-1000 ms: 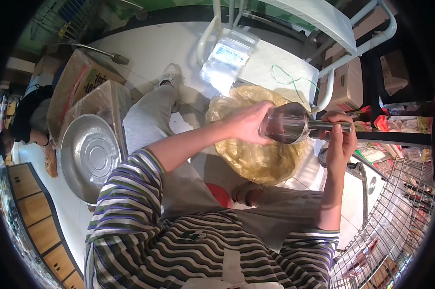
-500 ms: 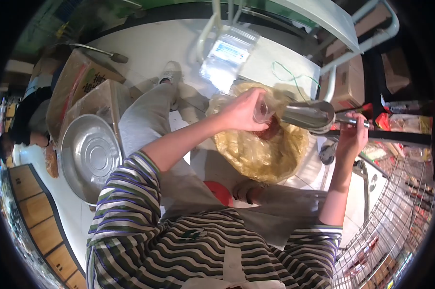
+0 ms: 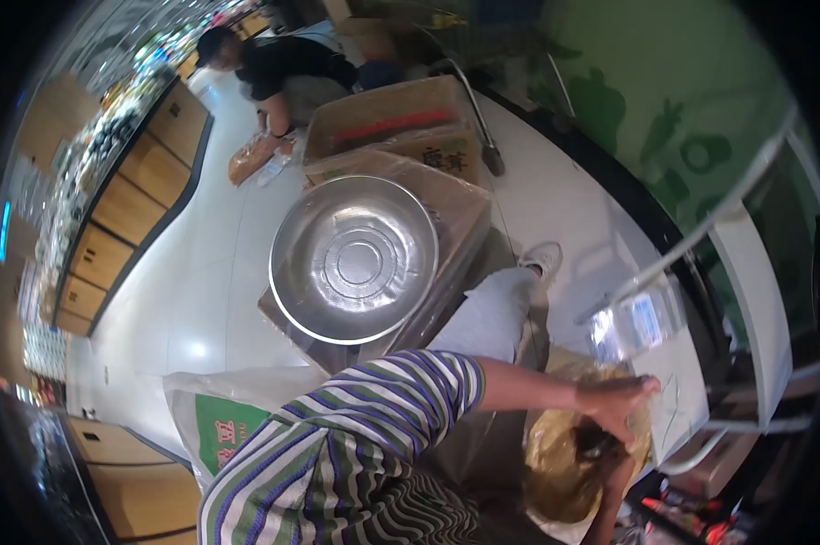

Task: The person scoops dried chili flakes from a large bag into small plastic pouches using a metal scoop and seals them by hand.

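My left hand (image 3: 608, 406) is over an open bag of yellow plastic (image 3: 551, 477), its fingers curled around a see-through container that barely shows now. Close below it is my right hand (image 3: 617, 470), partly cut off from sight and blurred. A dark shape between the two hands, over the bag's mouth, fits the metal scoop that hand held a moment earlier; its handle is hidden. What lies inside the bag is too dark to make out.
A wide metal basin (image 3: 355, 263) rests on cardboard boxes (image 3: 455, 209) to my left. Beyond, a crouching person (image 3: 305, 73) handles a brown package (image 3: 251, 159). Clear plastic packs (image 3: 632, 322) lie near a white rack (image 3: 760, 300). A white-and-green sack (image 3: 219, 413) stands beside me.
My view has swung left, bringing the basin, boxes and the other person toward the middle. My right hand has come closer to my left, and the scoop no longer shows clearly.
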`<state>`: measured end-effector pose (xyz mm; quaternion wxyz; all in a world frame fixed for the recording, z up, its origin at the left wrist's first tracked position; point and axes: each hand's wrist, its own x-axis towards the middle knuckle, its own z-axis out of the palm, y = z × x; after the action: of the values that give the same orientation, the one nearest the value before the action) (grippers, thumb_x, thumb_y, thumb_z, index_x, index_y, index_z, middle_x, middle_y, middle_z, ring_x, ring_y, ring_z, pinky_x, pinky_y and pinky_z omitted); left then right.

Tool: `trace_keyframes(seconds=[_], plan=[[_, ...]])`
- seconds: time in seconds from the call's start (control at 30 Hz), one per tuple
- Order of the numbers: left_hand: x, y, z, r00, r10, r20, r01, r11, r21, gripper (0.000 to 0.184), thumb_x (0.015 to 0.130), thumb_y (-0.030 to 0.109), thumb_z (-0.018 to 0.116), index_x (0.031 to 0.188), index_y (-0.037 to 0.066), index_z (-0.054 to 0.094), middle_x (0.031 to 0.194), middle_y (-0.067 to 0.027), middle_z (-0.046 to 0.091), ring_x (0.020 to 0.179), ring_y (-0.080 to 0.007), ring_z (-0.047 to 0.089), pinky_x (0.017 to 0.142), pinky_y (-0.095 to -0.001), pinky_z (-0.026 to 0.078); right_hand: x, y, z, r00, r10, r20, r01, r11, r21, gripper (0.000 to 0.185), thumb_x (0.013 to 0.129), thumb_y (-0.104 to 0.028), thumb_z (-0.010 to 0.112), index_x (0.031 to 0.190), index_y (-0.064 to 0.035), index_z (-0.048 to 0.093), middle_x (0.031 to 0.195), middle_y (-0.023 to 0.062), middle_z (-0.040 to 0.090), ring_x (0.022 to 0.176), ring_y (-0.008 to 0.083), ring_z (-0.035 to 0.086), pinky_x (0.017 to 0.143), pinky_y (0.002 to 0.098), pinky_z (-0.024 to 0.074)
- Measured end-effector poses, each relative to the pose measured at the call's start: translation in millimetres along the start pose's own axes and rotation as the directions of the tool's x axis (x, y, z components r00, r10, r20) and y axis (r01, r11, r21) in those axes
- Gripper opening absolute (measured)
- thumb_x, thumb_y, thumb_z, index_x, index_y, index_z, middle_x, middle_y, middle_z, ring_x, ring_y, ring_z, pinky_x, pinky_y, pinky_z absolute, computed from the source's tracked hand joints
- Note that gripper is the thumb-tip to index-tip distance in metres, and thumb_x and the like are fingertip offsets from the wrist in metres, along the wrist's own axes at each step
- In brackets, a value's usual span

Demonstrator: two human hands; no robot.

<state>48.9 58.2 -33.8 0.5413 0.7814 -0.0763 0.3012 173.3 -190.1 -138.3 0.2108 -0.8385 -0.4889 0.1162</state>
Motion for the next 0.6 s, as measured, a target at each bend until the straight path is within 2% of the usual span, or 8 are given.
trace_keyframes(seconds=[0.03, 0.07, 0.1, 0.2, 0.37, 0.43, 0.5, 0.6], plan=[[4, 8, -8, 0.997, -0.066, 0.047, 0.066, 0.998, -0.001, 0.087, 0.058, 0.03, 0.083, 0.123, -0.001, 0.035, 0.111, -0.0189, 0.047, 0.101, -0.0315, 0.052, 0.086, -0.0382, 0.045, 0, 27, 12, 0.992, 0.071, 0.104, -0.038, 0.957, -0.288, 0.042, 0.077, -0.016, 0.063, 0.118, -0.0081, 0.059, 0.069, 0.0208, 0.065, 0.064, 0.0455, 0.062, 0.051, 0.0514, 0.0473], [5, 11, -12, 0.998, -0.055, 0.028, 0.056, 0.998, -0.007, 0.086, 0.058, 0.028, 0.083, 0.123, -0.001, 0.034, 0.11, -0.0187, 0.047, 0.101, -0.0315, 0.052, 0.086, -0.0379, 0.045, 0, 31, 6, 0.983, 0.005, 0.184, 0.018, 0.992, -0.125, 0.056, 0.075, -0.019, 0.065, 0.129, -0.0132, 0.052, 0.074, 0.0227, 0.066, 0.069, 0.045, 0.064, 0.055, 0.0521, 0.0486], [5, 13, -15, 0.999, -0.046, 0.01, 0.046, 0.999, -0.016, 0.085, 0.059, 0.027, 0.082, 0.124, 0.0, 0.034, 0.109, -0.0186, 0.047, 0.101, -0.0315, 0.052, 0.086, -0.0377, 0.045, 0, 17, 2, 0.954, 0.162, 0.252, -0.116, 0.975, -0.189, 0.055, 0.076, -0.022, 0.067, 0.129, -0.0145, 0.053, 0.082, 0.0248, 0.066, 0.078, 0.0453, 0.064, 0.063, 0.0529, 0.0502], [5, 23, -23, 0.994, -0.106, -0.036, 0.104, 0.993, -0.053, 0.083, 0.053, 0.025, 0.083, 0.117, 0.001, 0.036, 0.104, -0.0168, 0.049, 0.097, -0.0305, 0.054, 0.082, -0.0381, 0.045, -5, 26, 27, 0.928, 0.279, 0.249, -0.267, 0.96, -0.08, 0.05, 0.079, -0.029, 0.068, 0.125, -0.0145, 0.058, 0.092, 0.0256, 0.067, 0.086, 0.0463, 0.063, 0.071, 0.0532, 0.0508], [3, 18, -27, 0.99, -0.132, -0.048, 0.132, 0.991, 0.011, 0.087, 0.051, 0.026, 0.084, 0.12, 0.003, 0.034, 0.107, -0.0166, 0.049, 0.097, -0.0328, 0.055, 0.081, -0.0389, 0.046, 5, -13, 33, 0.958, 0.178, 0.223, -0.159, 0.982, -0.103, 0.047, 0.079, -0.031, 0.067, 0.123, -0.0142, 0.059, 0.093, 0.0255, 0.067, 0.087, 0.0464, 0.063, 0.071, 0.0533, 0.0509], [0, 24, -32, 0.988, -0.122, -0.097, 0.118, 0.992, -0.045, 0.087, 0.051, 0.025, 0.083, 0.12, 0.003, 0.034, 0.107, -0.0166, 0.049, 0.098, -0.0336, 0.055, 0.082, -0.0394, 0.046, 11, -32, 32, 0.965, 0.149, 0.215, -0.129, 0.986, -0.105, 0.046, 0.08, -0.031, 0.067, 0.122, -0.014, 0.06, 0.093, 0.0254, 0.067, 0.087, 0.0465, 0.063, 0.072, 0.0533, 0.0509], [-2, 34, -43, 0.985, -0.16, -0.066, 0.157, 0.986, -0.051, 0.085, 0.055, 0.024, 0.08, 0.121, 0.001, 0.034, 0.109, -0.0186, 0.048, 0.098, -0.0344, 0.054, 0.084, -0.0384, 0.045, 18, -50, 35, 0.967, 0.129, 0.218, -0.107, 0.988, -0.11, 0.045, 0.08, -0.032, 0.066, 0.121, -0.0139, 0.061, 0.094, 0.0254, 0.067, 0.087, 0.0465, 0.063, 0.072, 0.0534, 0.051], [-1, 26, -35, 0.988, -0.146, -0.055, 0.14, 0.985, -0.105, 0.084, 0.051, 0.021, 0.08, 0.119, 0.002, 0.034, 0.106, -0.0177, 0.048, 0.095, -0.0347, 0.053, 0.084, -0.0397, 0.043, 25, -63, 37, 0.97, 0.101, 0.22, -0.081, 0.992, -0.101, 0.044, 0.081, -0.033, 0.066, 0.12, -0.0136, 0.062, 0.094, 0.0253, 0.067, 0.087, 0.0466, 0.063, 0.072, 0.0534, 0.051]])
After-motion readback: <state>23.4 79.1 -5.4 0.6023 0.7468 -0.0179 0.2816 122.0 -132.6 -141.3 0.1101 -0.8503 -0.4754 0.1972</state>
